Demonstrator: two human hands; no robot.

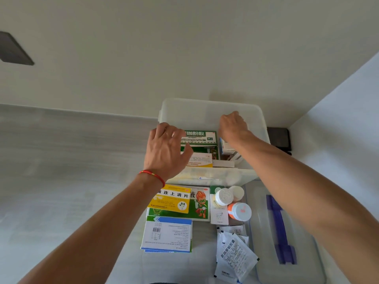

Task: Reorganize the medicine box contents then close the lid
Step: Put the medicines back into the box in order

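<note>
The translucent medicine box (207,108) stands at the far side of the table (61,160), against the wall. The left hand (166,149) holds its left rim, grip curled; the right hand (232,126) reaches inside, its grip hidden. The lid (287,232) lies near right.

A pale grey wood-grain desk (67,160) carries everything and spreads wide to the left of the grip. A cream wall (184,48) rises behind, with a dark grey panel (14,49) high on its far left. A black object (279,140) sits in the right-hand corner, against the white side wall (348,119).
</note>
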